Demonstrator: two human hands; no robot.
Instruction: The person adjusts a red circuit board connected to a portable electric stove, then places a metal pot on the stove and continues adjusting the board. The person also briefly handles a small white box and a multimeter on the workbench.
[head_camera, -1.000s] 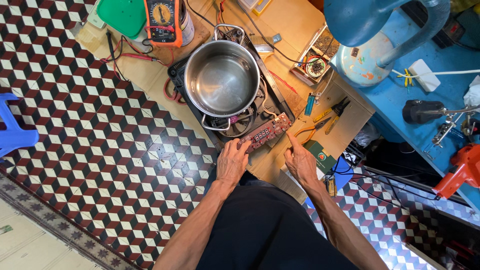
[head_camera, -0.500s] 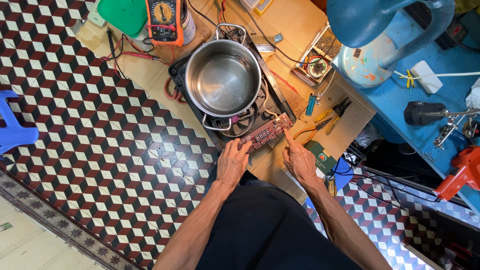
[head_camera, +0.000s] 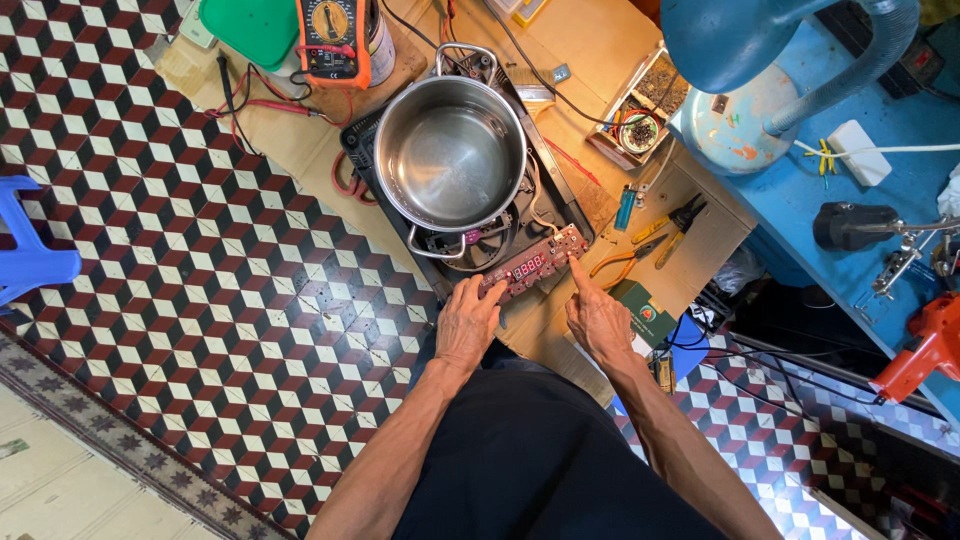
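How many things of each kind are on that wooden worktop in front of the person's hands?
Steel pot: 1
Opened induction cooker: 1
Red control board: 1
Multimeter: 1
Yellow-handled pliers: 2
Blue screwdriver: 1
Parts tray: 1
Green box: 1
Total: 9

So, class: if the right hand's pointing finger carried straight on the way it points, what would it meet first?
The right hand points up and slightly left at the red control board; its fingertip looks already at the board's right end, so it would meet that first. Depth is hard to judge.
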